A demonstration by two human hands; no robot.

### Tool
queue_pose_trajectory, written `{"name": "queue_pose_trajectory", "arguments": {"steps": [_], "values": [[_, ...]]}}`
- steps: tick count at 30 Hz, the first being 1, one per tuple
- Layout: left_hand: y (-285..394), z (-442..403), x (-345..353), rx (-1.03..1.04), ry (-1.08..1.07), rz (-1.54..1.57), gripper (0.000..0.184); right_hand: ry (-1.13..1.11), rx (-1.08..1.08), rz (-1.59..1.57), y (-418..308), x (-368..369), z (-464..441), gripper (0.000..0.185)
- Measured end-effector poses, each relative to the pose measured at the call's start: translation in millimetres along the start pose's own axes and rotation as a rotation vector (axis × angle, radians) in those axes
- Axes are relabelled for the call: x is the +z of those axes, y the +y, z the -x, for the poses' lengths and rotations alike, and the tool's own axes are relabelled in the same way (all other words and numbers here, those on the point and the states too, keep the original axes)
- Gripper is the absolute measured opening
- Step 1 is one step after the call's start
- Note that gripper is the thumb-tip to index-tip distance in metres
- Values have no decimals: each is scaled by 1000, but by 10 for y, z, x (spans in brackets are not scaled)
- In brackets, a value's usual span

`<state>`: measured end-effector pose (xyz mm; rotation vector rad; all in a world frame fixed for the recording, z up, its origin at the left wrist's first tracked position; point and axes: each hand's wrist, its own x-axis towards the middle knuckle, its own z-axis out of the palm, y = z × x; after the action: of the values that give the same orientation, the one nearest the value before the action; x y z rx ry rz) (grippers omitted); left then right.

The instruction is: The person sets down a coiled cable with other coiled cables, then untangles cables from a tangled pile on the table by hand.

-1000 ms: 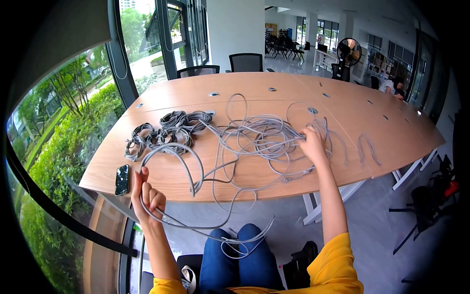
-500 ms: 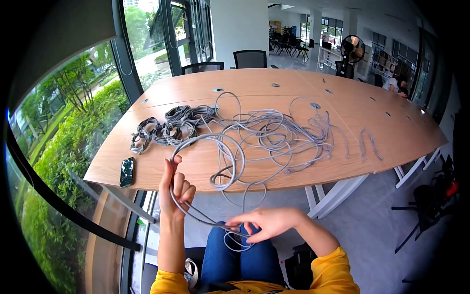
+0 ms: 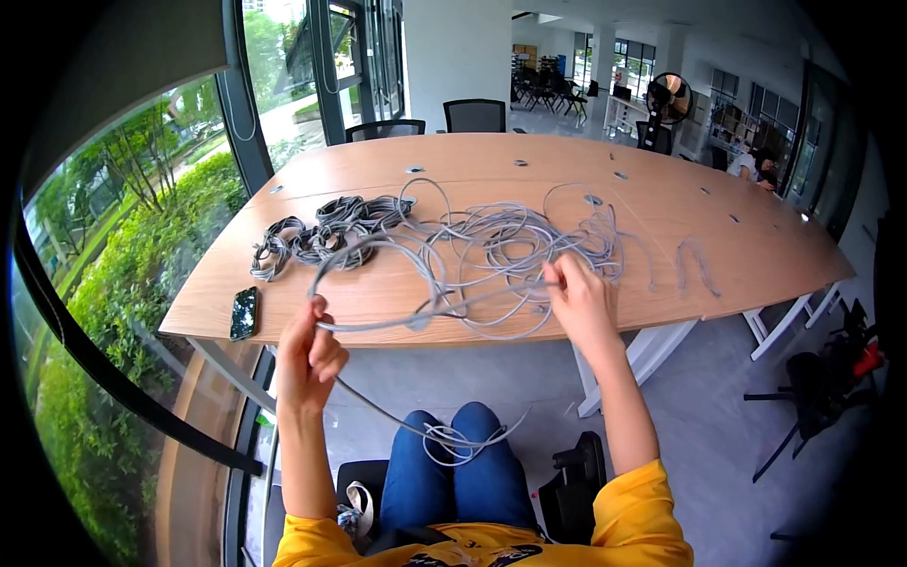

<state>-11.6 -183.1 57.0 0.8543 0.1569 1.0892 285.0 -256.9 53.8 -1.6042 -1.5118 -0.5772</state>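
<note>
My left hand (image 3: 310, 357) is closed around a grey cable (image 3: 368, 326) whose wide loops stand up in front of it, above the table's near edge. Out to the right, my right hand (image 3: 584, 302) pinches a stretch of the same cable, which runs nearly level between both hands. From the left hand a tail drops to a small loose coil (image 3: 458, 444) over my knees. Behind the hands, a tangled pile of grey cable (image 3: 515, 231) lies on the wooden table (image 3: 217, 274). Several coiled cable bundles (image 3: 350, 227) sit left of the pile.
A phone (image 3: 244, 313) lies near the table's left front corner. Two black chairs, one being the mesh chair (image 3: 475, 115), stand behind the table. A fan (image 3: 669, 99) and a seated person (image 3: 751, 165) are at the far right. Windows line the left side.
My right hand has moved from above my lap up and right to over the table, drawing cable out. My left hand has shifted slightly down and left, still holding the loops.
</note>
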Motion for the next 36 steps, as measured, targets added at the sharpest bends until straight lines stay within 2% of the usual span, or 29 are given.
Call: {"name": "queue_pose_trajectory", "arguments": {"steps": [2, 4, 6, 8, 9, 11, 13, 14, 16, 18, 20, 22, 24, 25, 27, 28, 30, 31, 32, 34, 35, 36], "values": [[10, -33, -54, 41, -49, -63, 16, 44, 60, 89, 184, 142, 5, 13], [-7, -48, -112, 121, 56, -112, 15, 26, 118, 91, 334, 313, 75, 20], [54, -39, -151, 180, 137, -12, 15, 20, 118, 105, 483, 454, 161, 19], [116, -22, -316, 233, 59, -43, 17, -148, 263, 197, 594, 558, 276, 13], [148, 31, -380, 190, 9, -71, 18, -142, 261, 194, 597, 558, 302, 13], [119, 127, -563, 169, -1, -80, 22, -255, 328, -76, 569, 560, 352, 12], [102, 202, -546, 149, -71, -226, 28, -341, 363, -119, 522, 564, 353, 15], [55, 234, -492, 171, 7, -305, 31, -425, 400, -156, 493, 557, 357, 20], [31, 276, -441, 147, -162, -288, 34, -468, 376, -174, 436, 526, 359, 23], [-2, 309, -320, 110, -153, -335, 37, -514, 355, -188, 351, 462, 354, 25], [-42, 299, -279, 64, -266, -328, 39, -539, 333, -511, 178, 386, 293, 27], [-74, 238, -204, 4, -320, -352, 39, -607, 361, -1180, -155, 299, 237, 29], [-94, 181, -101, -37, -324, -365, 37, -619, 404, -1276, -475, 158, 236, 40], [-103, 169, -28, -83, -285, -351, 36, -619, 397, -1279, -611, 110, 277, 40], [-125, 145, 98, -7, -275, -406, 33, -66, 144, -722, -833, 53, 387, 53], [-127, 129, 128, 20, -275, -423, 31, -63, 142, -724, -882, 74, 356, 53], [-84, 122, 206, -25, -292, -479, 29, 427, -117, -387, -944, 97, 286, 62], [-75, 119, 235, -74, -307, -533, 28, 502, -118, -421, -954, 74, 290, 62], [-102, 101, 246, -96, -310, -524, 25, 501, -121, -422, -970, 24, 311, 62], [-157, 81, 280, -170, -343, -539, 24, 187, -239, -327, -992, -77, 377, 55], [-237, 76, 324, -176, -299, -584, 26, 11, -292, -413, -1009, -50, 372, 41], [-334, 76, 392, -184, -256, -630, 28, -95, -171, -543, -1048, 52, 430, 26]]}}
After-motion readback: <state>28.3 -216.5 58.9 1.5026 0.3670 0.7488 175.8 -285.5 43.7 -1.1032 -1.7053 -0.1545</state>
